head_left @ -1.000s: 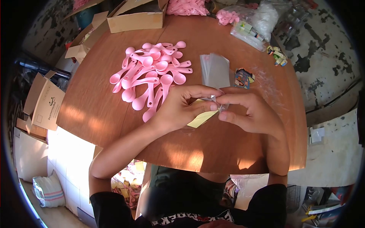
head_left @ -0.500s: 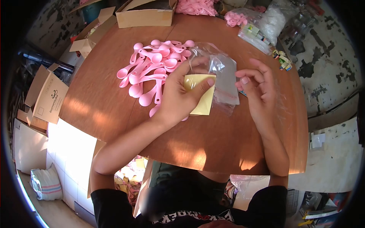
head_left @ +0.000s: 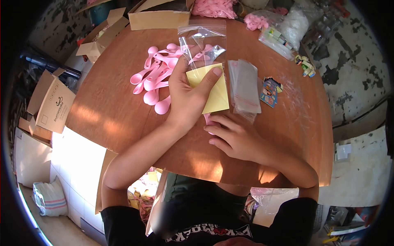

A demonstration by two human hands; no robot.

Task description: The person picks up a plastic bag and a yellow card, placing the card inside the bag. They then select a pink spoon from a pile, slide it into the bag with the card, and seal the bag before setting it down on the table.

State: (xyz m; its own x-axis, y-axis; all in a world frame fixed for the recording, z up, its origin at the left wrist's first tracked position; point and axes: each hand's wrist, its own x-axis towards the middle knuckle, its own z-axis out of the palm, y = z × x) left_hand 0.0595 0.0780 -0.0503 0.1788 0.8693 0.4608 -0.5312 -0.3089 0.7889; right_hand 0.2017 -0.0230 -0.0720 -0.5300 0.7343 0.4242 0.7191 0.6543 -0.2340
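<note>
My left hand (head_left: 189,92) is closed with its thumb over a yellow card (head_left: 216,95), and a clear plastic bag (head_left: 203,35) stretches up beyond the card. Just below the card's lower edge, my right hand (head_left: 238,137) curls its fingers round a pink measuring spoon (head_left: 207,119), which is partly hidden by the fingers and card. To the left lies a heap of pink measuring spoons (head_left: 151,97), partly covered by my left hand. Flat clear bags (head_left: 246,86) are stacked to the right of the card.
A small stack of blue printed cards (head_left: 269,92) lies right of the bags. Along the far edge are an open cardboard box (head_left: 160,19), bagged pink items (head_left: 213,9) and a clear bag of cards (head_left: 276,39). Folded printed papers (head_left: 305,65) lie near the right edge.
My right hand has come down and left to the spoon below the card. My left hand has shifted slightly left, and the clear bag now extends upward. The blue cards are uncovered.
</note>
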